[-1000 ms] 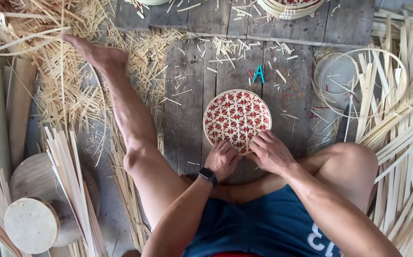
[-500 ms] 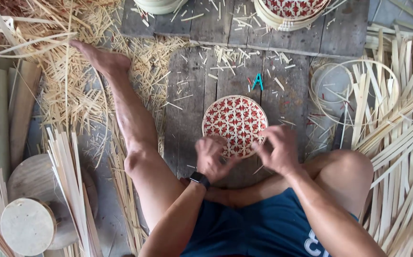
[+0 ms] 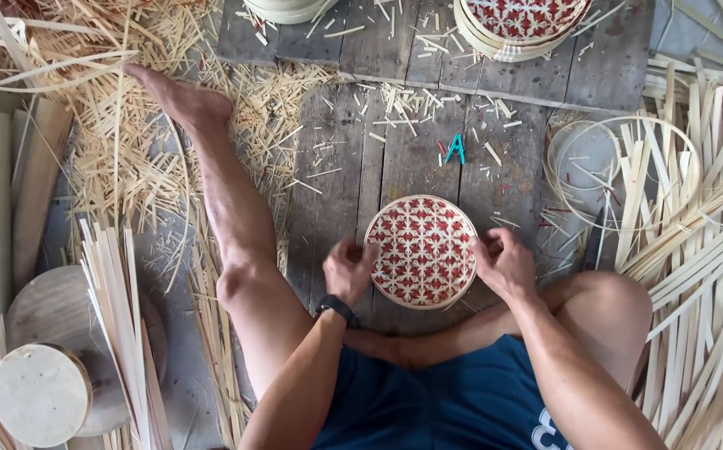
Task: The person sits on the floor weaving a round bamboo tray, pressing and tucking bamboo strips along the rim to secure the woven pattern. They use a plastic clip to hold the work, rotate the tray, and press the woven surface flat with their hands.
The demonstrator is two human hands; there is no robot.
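A round woven tray point(image 3: 422, 251), red and pale, lies flat on the grey wooden boards point(image 3: 336, 192) at the centre. The left hand point(image 3: 346, 268) curls onto its rim at 8 o'clock; the right hand point(image 3: 505, 262) grips the rim at 3 o'clock, fingers seemingly closed. Small teal pliers point(image 3: 456, 148) lie at 12 o'clock, well apart.

Bare plank floor point(image 3: 411, 158) lies open beyond the round woven tray point(image 3: 421, 250), broken only by small teal clips point(image 3: 456, 148) and scattered splinters; bamboo strips point(image 3: 703, 250) and hoops point(image 3: 624, 171) crowd the right, an outstretched leg point(image 3: 228, 217) and straw point(image 3: 87, 108) hem the left.
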